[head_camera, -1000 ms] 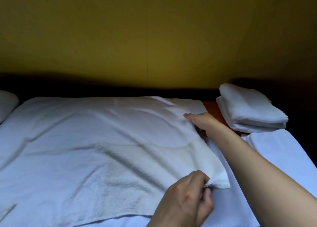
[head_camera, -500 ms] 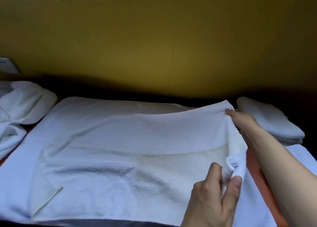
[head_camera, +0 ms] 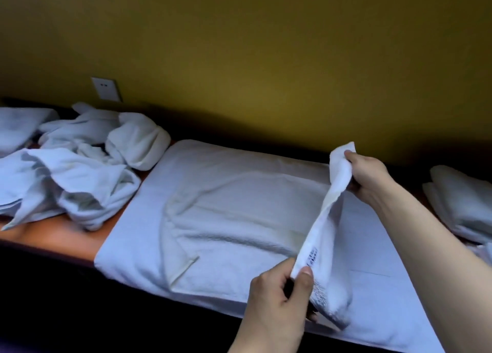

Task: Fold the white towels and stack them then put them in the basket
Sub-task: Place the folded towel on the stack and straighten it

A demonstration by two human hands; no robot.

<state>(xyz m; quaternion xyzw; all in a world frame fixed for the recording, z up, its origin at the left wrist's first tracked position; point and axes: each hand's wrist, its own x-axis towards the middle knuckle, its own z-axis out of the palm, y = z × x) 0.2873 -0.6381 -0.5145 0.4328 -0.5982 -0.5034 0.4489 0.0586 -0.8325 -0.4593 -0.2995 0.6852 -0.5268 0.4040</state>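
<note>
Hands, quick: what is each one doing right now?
Left hand: pinches the near corner of the towel.
Right hand: grips its far corner, lifted.

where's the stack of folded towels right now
In the head view the folded stack sits at the far right edge of the orange counter, beside the right forearm and against the dark strip under the yellow wall.
</note>
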